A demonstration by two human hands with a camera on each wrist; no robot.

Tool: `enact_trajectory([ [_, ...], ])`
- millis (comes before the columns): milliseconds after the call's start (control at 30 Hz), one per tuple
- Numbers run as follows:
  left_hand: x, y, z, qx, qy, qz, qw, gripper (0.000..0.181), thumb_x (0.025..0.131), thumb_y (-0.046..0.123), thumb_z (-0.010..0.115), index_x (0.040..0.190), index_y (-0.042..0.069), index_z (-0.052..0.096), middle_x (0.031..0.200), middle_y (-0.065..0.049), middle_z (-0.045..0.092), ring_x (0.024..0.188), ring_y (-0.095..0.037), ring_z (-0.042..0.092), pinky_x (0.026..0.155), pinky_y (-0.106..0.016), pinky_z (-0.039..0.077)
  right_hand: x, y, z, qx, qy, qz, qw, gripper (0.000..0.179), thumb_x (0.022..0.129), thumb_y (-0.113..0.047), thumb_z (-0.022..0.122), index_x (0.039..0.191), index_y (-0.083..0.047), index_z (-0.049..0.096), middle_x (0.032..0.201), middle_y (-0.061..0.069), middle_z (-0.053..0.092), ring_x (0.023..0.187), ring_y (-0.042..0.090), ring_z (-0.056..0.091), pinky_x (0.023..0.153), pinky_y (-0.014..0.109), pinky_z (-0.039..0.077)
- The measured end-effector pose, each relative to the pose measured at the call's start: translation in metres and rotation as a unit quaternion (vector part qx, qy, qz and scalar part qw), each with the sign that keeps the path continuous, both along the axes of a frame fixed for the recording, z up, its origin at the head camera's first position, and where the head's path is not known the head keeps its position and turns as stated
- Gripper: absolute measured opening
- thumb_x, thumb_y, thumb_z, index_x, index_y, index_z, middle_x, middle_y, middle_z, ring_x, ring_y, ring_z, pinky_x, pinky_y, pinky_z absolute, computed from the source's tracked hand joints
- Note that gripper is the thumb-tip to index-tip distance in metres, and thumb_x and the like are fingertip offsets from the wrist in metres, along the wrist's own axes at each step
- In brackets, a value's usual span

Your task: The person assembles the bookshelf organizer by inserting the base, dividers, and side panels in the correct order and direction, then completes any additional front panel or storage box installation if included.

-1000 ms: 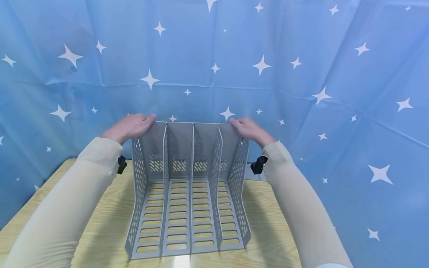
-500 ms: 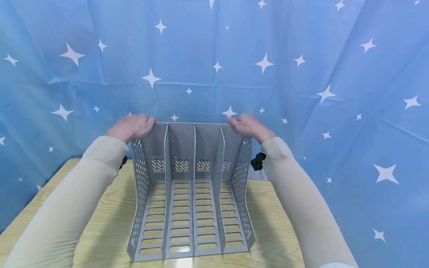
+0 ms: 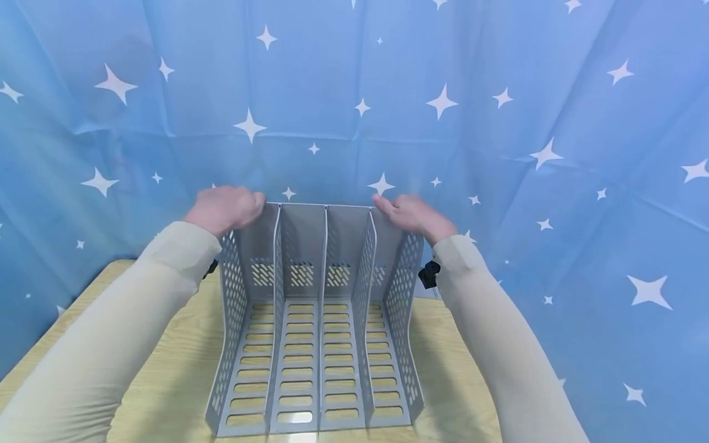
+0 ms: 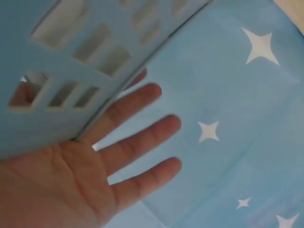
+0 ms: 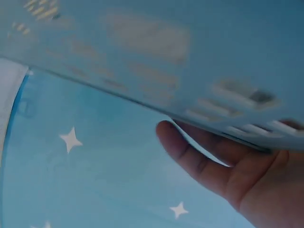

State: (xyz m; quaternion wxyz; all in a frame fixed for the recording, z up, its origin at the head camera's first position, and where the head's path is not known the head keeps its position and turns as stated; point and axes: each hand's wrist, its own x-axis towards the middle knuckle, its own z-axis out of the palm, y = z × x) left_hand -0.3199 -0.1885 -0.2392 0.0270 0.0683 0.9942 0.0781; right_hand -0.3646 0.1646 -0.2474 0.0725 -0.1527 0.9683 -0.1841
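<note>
A grey plastic file rack (image 3: pixel 301 237) with upright perforated dividers and a slotted base faces me in the head view, its slots bare. My left hand (image 3: pixel 228 208) holds its top back left corner; in the left wrist view the fingers (image 4: pixel 137 142) stretch out behind the back panel, and skin shows through the side holes. At the opposite top corner my right hand (image 3: pixel 416 216) grips the rack, thumb along the upper edge. The right wrist view has its fingers (image 5: pixel 192 161) just below the panel's edge. Whether the base touches the table everywhere cannot be told.
Under the rack lies a light wood-grain table (image 3: pixel 172 375). A blue curtain with white stars (image 3: pixel 354 74) hangs close behind it and along the right. Behind the rack's right side, a pale flat item (image 3: pixel 425 290) partly shows. Dark wrist cameras (image 3: pixel 429 275) sit under the cuffs.
The rack and my left hand appear slightly farther right in the head view, while the background shifts a little too. Both hands keep their hold on the top corners.
</note>
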Motion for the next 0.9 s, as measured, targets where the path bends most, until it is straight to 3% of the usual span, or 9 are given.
enact_trajectory([
  [233, -0.006, 0.009, -0.004, 0.006, 0.053, -0.072, 0.9960, 0.052, 0.105, 0.029, 0.018, 0.064, 0.014, 0.046, 0.069, -0.010, 0.048, 0.064, -0.023, 0.042, 0.068, -0.042, 0.044, 0.007, 0.000, -0.007, 0.011, 0.023, 0.019, 0.9995, 0.074, 0.111, -0.055, 0.023, 0.155, 0.001, 0.043, 0.159, 0.023, 0.043, 0.149, 0.041, 0.036, 0.123, 0.054, 0.029],
  [300, -0.008, 0.008, -0.006, 0.021, 0.044, -0.076, 0.9959, 0.053, 0.106, 0.030, 0.017, 0.067, 0.011, 0.048, 0.073, -0.011, 0.050, 0.064, -0.024, 0.042, 0.071, -0.041, 0.044, 0.008, -0.001, -0.007, 0.012, 0.029, 0.022, 0.9993, 0.072, 0.111, -0.053, 0.024, 0.154, 0.001, 0.044, 0.158, 0.023, 0.044, 0.149, 0.041, 0.036, 0.123, 0.054, 0.028],
  [400, -0.011, 0.006, -0.006, 0.040, 0.013, -0.071, 0.9966, 0.061, 0.107, 0.034, 0.014, 0.091, 0.002, 0.063, 0.111, -0.022, 0.066, 0.090, -0.034, 0.060, 0.088, -0.050, 0.048, 0.008, -0.003, -0.001, 0.008, 0.020, 0.026, 0.9994, 0.073, 0.111, -0.054, 0.025, 0.155, 0.001, 0.043, 0.159, 0.024, 0.042, 0.149, 0.042, 0.036, 0.122, 0.055, 0.029],
  [467, -0.013, 0.006, -0.005, 0.039, -0.010, -0.068, 0.9969, 0.067, 0.107, 0.037, 0.010, 0.113, -0.002, 0.064, 0.141, -0.024, 0.057, 0.114, -0.041, 0.057, 0.101, -0.056, 0.043, 0.008, -0.001, 0.000, 0.001, 0.007, 0.025, 0.9997, 0.073, 0.111, -0.055, 0.025, 0.155, 0.001, 0.043, 0.158, 0.025, 0.042, 0.148, 0.043, 0.036, 0.122, 0.055, 0.030],
  [567, -0.017, 0.007, -0.001, 0.038, -0.027, -0.064, 0.9969, 0.072, 0.106, 0.039, 0.006, 0.141, -0.002, 0.055, 0.160, -0.023, 0.039, 0.135, -0.046, 0.046, 0.112, -0.060, 0.036, 0.006, 0.003, 0.008, 0.005, 0.002, 0.023, 0.9997, 0.073, 0.111, -0.054, 0.026, 0.154, 0.002, 0.044, 0.156, 0.026, 0.044, 0.147, 0.044, 0.039, 0.120, 0.057, 0.033],
  [633, -0.019, 0.007, 0.001, 0.037, -0.029, -0.063, 0.9969, 0.073, 0.105, 0.040, 0.005, 0.133, -0.002, 0.057, 0.155, -0.024, 0.045, 0.128, -0.044, 0.048, 0.109, -0.059, 0.037, 0.004, 0.005, 0.012, 0.013, 0.004, 0.018, 0.9997, 0.073, 0.111, -0.054, 0.027, 0.152, 0.002, 0.046, 0.155, 0.027, 0.046, 0.145, 0.044, 0.041, 0.119, 0.057, 0.034],
  [733, -0.019, 0.008, -0.001, 0.034, -0.020, -0.069, 0.9968, 0.067, 0.107, 0.039, 0.008, 0.107, -0.001, 0.062, 0.119, -0.025, 0.061, 0.111, -0.039, 0.055, 0.102, -0.056, 0.041, 0.004, 0.006, 0.012, 0.015, -0.005, 0.018, 0.9997, 0.075, 0.110, -0.056, 0.028, 0.151, 0.004, 0.048, 0.154, 0.026, 0.047, 0.144, 0.043, 0.043, 0.118, 0.057, 0.035],
  [833, -0.017, 0.006, -0.005, 0.026, -0.016, -0.072, 0.9969, 0.054, 0.107, 0.038, 0.010, 0.077, 0.008, 0.044, 0.086, -0.018, 0.047, 0.092, -0.035, 0.053, 0.093, -0.053, 0.041, 0.005, 0.006, 0.007, 0.006, -0.020, 0.020, 0.9996, 0.078, 0.109, -0.059, 0.027, 0.152, 0.004, 0.046, 0.156, 0.025, 0.045, 0.146, 0.042, 0.040, 0.120, 0.056, 0.033],
  [900, -0.016, 0.007, -0.006, 0.022, -0.016, -0.082, 0.9963, 0.055, 0.108, 0.038, 0.010, 0.077, 0.010, 0.045, 0.091, -0.021, 0.054, 0.099, -0.036, 0.056, 0.096, -0.054, 0.043, 0.006, 0.007, 0.002, -0.001, -0.030, 0.016, 0.9994, 0.078, 0.109, -0.059, 0.026, 0.154, 0.002, 0.044, 0.159, 0.024, 0.043, 0.148, 0.040, 0.038, 0.121, 0.056, 0.031],
])
